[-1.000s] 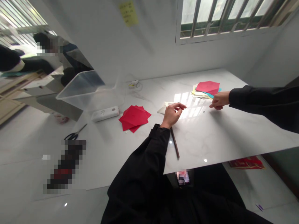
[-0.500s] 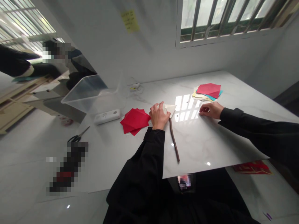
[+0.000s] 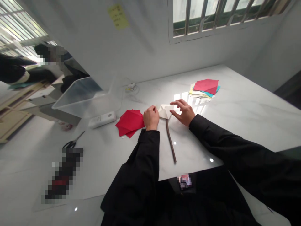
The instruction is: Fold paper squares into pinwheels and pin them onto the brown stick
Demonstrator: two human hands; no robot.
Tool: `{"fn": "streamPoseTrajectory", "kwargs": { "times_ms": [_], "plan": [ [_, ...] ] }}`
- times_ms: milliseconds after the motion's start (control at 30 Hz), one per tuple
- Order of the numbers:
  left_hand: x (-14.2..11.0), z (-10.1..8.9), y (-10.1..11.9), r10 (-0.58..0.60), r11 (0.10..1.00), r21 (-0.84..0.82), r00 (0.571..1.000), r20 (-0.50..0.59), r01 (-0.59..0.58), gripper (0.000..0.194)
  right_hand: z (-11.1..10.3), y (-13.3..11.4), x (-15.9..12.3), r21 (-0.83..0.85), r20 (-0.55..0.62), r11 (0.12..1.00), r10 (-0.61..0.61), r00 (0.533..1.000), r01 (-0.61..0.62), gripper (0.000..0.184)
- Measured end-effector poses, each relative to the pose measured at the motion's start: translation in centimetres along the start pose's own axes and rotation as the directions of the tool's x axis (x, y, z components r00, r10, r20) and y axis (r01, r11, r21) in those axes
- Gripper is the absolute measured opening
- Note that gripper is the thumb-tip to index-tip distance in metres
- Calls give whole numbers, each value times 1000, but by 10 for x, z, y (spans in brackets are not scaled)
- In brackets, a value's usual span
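A cream-white folded paper piece (image 3: 166, 111) lies on the table, with a thin brown stick (image 3: 171, 141) running from its lower edge toward the table's front. Just left of the paper, my left hand (image 3: 151, 118) is closed with curled fingers; whatever it grips is hidden. My right hand (image 3: 184, 112) reaches in from the other side, thumb and fingers apart at the paper's right edge. Whether it touches the paper I cannot tell. Red paper sheets (image 3: 130, 123) are stacked close beside my left hand.
More coloured paper (image 3: 206, 86) is piled at the back right. To the left are a clear plastic bin (image 3: 80, 97), a white oblong device (image 3: 102, 119), scissors (image 3: 74, 141) and a blurred dark object (image 3: 64, 174). Another person (image 3: 50, 59) is at the far left.
My right hand has moved left, from the bare table to the paper's right edge, its fingers spreading. My left hand has drawn off the paper and curled closed. The view has shifted slightly.
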State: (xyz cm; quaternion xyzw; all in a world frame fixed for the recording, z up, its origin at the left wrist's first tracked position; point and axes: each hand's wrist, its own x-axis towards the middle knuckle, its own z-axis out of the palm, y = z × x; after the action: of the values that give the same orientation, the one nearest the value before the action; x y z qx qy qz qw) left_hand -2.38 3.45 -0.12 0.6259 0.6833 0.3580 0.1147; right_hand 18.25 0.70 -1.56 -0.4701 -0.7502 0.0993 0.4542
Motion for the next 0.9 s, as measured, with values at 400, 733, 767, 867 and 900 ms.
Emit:
{"fn": "streamPoseTrajectory", "kwargs": {
  "times_ms": [400,733,767,867,900],
  "plan": [
    [-14,4,34,255,841,-430,942,-219,-328,18,-3,-2,4,76,-152,994,88,984,-77,67],
    [2,23,27,-125,596,-803,985,-122,-24,26,-6,0,7,55,-3,990,133,991,-133,64],
    [5,24,24,-180,553,-832,981,-66,46,26,-7,-1,6,45,38,985,167,985,-168,62],
    [7,25,17,-229,478,-862,972,61,167,38,-8,-3,6,35,68,970,238,969,-241,40],
    [6,25,16,-203,490,-854,976,83,174,45,-8,-2,6,41,53,967,251,967,-253,34]
  ]
}}
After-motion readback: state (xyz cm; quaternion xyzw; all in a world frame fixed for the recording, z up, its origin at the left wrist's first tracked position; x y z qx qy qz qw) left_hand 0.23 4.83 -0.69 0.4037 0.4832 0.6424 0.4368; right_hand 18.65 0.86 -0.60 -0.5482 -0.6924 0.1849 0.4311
